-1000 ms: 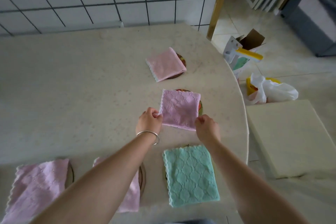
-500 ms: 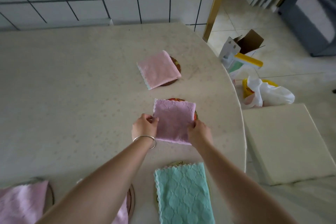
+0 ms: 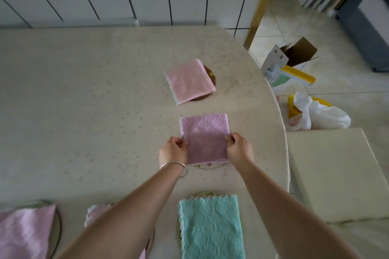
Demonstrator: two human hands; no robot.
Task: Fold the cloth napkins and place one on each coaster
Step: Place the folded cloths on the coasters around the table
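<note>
Fingers of the left hand (image 3: 173, 150) and right hand (image 3: 239, 147) pinch the lilac napkin (image 3: 205, 132) by its side edges — keeping the fold flat. It sits over its coaster (image 3: 207, 165), seemingly being squared there.

Three napkins (image 3: 205, 137) in line (each on coasters (image 3: 208, 165))

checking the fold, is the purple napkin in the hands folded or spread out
Folded, mid-fold: both hands, left and right, pinch the purple textured cloth napkin, its near part doubled as a darker second layer.
</note>
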